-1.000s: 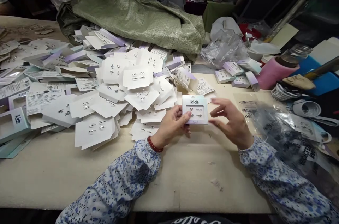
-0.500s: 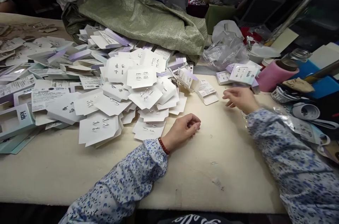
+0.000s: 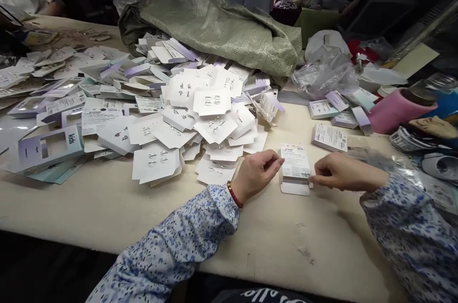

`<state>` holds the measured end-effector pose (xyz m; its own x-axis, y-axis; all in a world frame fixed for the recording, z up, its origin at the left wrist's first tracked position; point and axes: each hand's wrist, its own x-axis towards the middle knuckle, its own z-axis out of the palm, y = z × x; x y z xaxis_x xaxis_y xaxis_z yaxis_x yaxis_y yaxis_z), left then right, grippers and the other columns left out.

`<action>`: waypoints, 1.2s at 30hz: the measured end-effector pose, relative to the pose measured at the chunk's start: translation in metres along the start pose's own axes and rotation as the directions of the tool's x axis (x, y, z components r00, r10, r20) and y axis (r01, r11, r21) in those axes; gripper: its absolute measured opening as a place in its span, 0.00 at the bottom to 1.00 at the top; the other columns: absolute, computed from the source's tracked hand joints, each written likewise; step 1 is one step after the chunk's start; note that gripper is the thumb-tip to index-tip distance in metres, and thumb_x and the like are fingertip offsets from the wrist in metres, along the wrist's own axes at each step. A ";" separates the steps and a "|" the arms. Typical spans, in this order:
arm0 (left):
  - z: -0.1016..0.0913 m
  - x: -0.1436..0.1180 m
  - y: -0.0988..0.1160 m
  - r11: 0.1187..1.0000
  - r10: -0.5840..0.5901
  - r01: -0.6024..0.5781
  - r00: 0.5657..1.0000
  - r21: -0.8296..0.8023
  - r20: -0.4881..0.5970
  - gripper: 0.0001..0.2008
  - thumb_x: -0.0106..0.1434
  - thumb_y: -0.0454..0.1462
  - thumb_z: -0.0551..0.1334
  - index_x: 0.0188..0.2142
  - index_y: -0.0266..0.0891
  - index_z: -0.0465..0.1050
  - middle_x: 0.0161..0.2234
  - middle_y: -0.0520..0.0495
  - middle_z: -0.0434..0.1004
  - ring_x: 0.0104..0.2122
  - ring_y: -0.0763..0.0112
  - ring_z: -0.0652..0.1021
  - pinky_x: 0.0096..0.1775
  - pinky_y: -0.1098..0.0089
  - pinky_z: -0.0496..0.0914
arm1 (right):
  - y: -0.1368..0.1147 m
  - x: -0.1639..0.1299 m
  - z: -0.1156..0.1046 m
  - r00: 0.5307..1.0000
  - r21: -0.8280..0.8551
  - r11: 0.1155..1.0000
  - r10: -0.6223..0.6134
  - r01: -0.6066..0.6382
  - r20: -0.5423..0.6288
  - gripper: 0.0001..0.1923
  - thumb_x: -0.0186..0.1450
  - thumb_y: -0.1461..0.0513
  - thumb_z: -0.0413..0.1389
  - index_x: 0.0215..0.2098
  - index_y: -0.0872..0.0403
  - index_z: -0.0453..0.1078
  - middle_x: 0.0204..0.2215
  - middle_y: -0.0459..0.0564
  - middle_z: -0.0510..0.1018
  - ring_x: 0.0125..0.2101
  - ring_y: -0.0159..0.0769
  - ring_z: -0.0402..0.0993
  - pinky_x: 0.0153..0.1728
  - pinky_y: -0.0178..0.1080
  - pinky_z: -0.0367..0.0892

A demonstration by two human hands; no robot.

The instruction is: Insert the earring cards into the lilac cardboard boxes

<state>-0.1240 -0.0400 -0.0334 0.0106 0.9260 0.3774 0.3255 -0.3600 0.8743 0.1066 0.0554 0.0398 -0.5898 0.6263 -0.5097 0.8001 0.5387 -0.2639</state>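
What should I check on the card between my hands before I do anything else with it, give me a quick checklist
1. Left hand on the card: ok, fingertips touch its left edge.
2. Right hand on the card: ok, fingertips pinch its right lower edge.
3. Card face: not ok for seeing the pieces, the printed back faces up.
4. Card flat on the table: cannot tell, it may be slightly lifted.
5. Room around the card: ok, the pile of white cards lies to its left and a second printed card lies apart behind it.
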 end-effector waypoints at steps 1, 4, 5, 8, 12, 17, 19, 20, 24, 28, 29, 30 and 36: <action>-0.001 0.001 0.000 1.000 0.016 -0.015 0.999 0.024 -0.043 0.12 0.69 0.41 0.60 0.31 0.37 0.73 0.25 0.52 0.72 0.23 0.77 0.69 0.26 0.75 0.61 | -0.006 -0.004 0.002 0.999 0.004 0.999 -0.034 0.034 -0.033 0.24 0.64 0.48 0.55 0.17 0.53 0.63 0.15 0.45 0.67 0.17 0.30 0.57 0.20 0.36 0.48; 0.000 0.000 -0.001 0.997 0.064 -0.058 0.993 0.059 -0.100 0.18 0.70 0.43 0.59 0.25 0.37 0.67 0.20 0.55 0.63 0.20 0.79 0.62 0.23 0.74 0.55 | -0.030 0.012 0.003 0.952 0.118 0.987 -0.068 0.108 -0.297 0.23 0.67 0.49 0.53 0.19 0.53 0.65 0.15 0.46 0.69 0.18 0.30 0.61 0.22 0.36 0.54; 0.001 -0.002 0.000 0.992 0.104 -0.097 0.991 0.082 -0.085 0.20 0.70 0.43 0.58 0.23 0.38 0.64 0.19 0.56 0.60 0.19 0.79 0.60 0.23 0.74 0.53 | -0.039 0.025 0.003 0.932 0.198 0.972 -0.046 0.124 -0.359 0.21 0.67 0.51 0.53 0.21 0.53 0.68 0.16 0.46 0.71 0.17 0.30 0.64 0.22 0.35 0.56; 0.006 -0.007 0.000 0.957 0.242 -0.244 0.970 0.160 0.028 0.21 0.70 0.40 0.57 0.21 0.39 0.57 0.19 0.57 0.55 0.20 0.78 0.58 0.25 0.71 0.53 | -0.063 0.073 0.000 0.936 0.481 0.869 0.069 0.114 -0.346 0.10 0.63 0.59 0.59 0.26 0.54 0.72 0.14 0.45 0.74 0.12 0.30 0.64 0.18 0.34 0.58; 0.008 -0.011 -0.004 0.933 0.284 -0.301 0.953 0.197 0.108 0.21 0.70 0.39 0.57 0.21 0.39 0.56 0.19 0.56 0.54 0.22 0.77 0.58 0.26 0.70 0.53 | -0.080 0.108 -0.003 0.929 0.659 0.744 0.156 0.112 -0.335 0.15 0.58 0.67 0.60 0.16 0.53 0.64 0.08 0.43 0.66 0.08 0.27 0.58 0.11 0.33 0.52; 0.003 -0.008 -0.012 0.977 0.152 -0.146 0.988 0.155 -0.029 0.18 0.71 0.41 0.57 0.24 0.38 0.63 0.21 0.55 0.62 0.22 0.77 0.63 0.26 0.72 0.56 | -0.064 0.068 -0.015 0.843 0.725 0.644 0.231 0.242 -0.486 0.14 0.58 0.68 0.55 0.18 0.51 0.58 0.10 0.40 0.64 0.10 0.24 0.56 0.11 0.29 0.52; 0.002 -0.006 -0.014 0.991 0.101 -0.091 0.989 0.096 -0.107 0.14 0.72 0.40 0.56 0.29 0.38 0.67 0.24 0.54 0.66 0.24 0.77 0.66 0.27 0.74 0.60 | -0.051 0.044 -0.017 0.731 0.689 0.640 0.281 0.340 -0.622 0.11 0.55 0.69 0.56 0.19 0.52 0.61 0.11 0.41 0.66 0.11 0.25 0.58 0.11 0.29 0.53; 0.002 -0.005 -0.014 0.993 0.096 -0.086 0.984 0.076 -0.151 0.11 0.72 0.39 0.57 0.33 0.38 0.69 0.26 0.53 0.68 0.24 0.77 0.67 0.28 0.74 0.62 | -0.045 0.034 -0.016 0.676 0.667 0.638 0.298 0.385 -0.674 0.10 0.54 0.68 0.57 0.19 0.52 0.62 0.11 0.42 0.67 0.10 0.25 0.59 0.10 0.29 0.54; 0.002 -0.001 -0.010 0.940 0.297 -0.226 0.911 0.257 -0.287 0.15 0.65 0.38 0.67 0.50 0.39 0.70 0.40 0.47 0.73 0.31 0.74 0.71 0.33 0.71 0.70 | -0.034 0.011 0.003 0.669 0.717 0.511 0.319 0.475 -0.671 0.08 0.56 0.65 0.58 0.22 0.52 0.64 0.10 0.42 0.69 0.09 0.26 0.60 0.10 0.30 0.54; -0.003 0.001 0.001 0.845 0.489 -0.393 0.842 0.362 -0.228 0.06 0.65 0.33 0.66 0.41 0.42 0.77 0.39 0.47 0.77 0.38 0.68 0.75 0.37 0.67 0.73 | -0.041 0.005 0.028 0.792 0.815 0.297 0.227 0.498 -0.567 0.11 0.62 0.58 0.59 0.25 0.52 0.65 0.13 0.43 0.70 0.11 0.29 0.65 0.11 0.32 0.57; -0.004 0.002 0.003 0.883 0.452 -0.384 0.851 0.272 -0.267 0.03 0.66 0.32 0.65 0.38 0.41 0.77 0.36 0.48 0.77 0.36 0.70 0.76 0.36 0.69 0.73 | -0.043 0.005 0.033 0.776 0.796 0.276 0.206 0.538 -0.596 0.12 0.65 0.55 0.57 0.27 0.53 0.66 0.15 0.44 0.72 0.13 0.30 0.67 0.13 0.33 0.60; -0.005 0.002 0.005 0.932 0.363 -0.339 0.878 0.131 -0.312 0.02 0.66 0.33 0.65 0.36 0.40 0.77 0.33 0.49 0.77 0.33 0.72 0.76 0.34 0.70 0.73 | -0.043 0.006 0.038 0.731 0.755 0.277 0.205 0.594 -0.650 0.14 0.68 0.53 0.55 0.29 0.53 0.68 0.18 0.45 0.74 0.15 0.30 0.69 0.15 0.34 0.62; 0.000 0.003 0.003 0.722 -0.343 0.213 0.936 -0.658 -0.074 0.15 0.62 0.46 0.69 0.34 0.36 0.72 0.21 0.53 0.75 0.20 0.77 0.75 0.23 0.77 0.72 | -0.039 0.024 0.069 0.557 0.612 0.433 0.262 0.662 -0.788 0.12 0.69 0.52 0.58 0.42 0.53 0.71 0.27 0.45 0.78 0.23 0.29 0.73 0.21 0.32 0.71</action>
<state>-0.1229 -0.0386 -0.0297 -0.1715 0.9822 0.0760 -0.3847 -0.1378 0.9127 0.0688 0.0113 -0.0187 -0.2051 0.9340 0.2926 0.0225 0.3034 -0.9526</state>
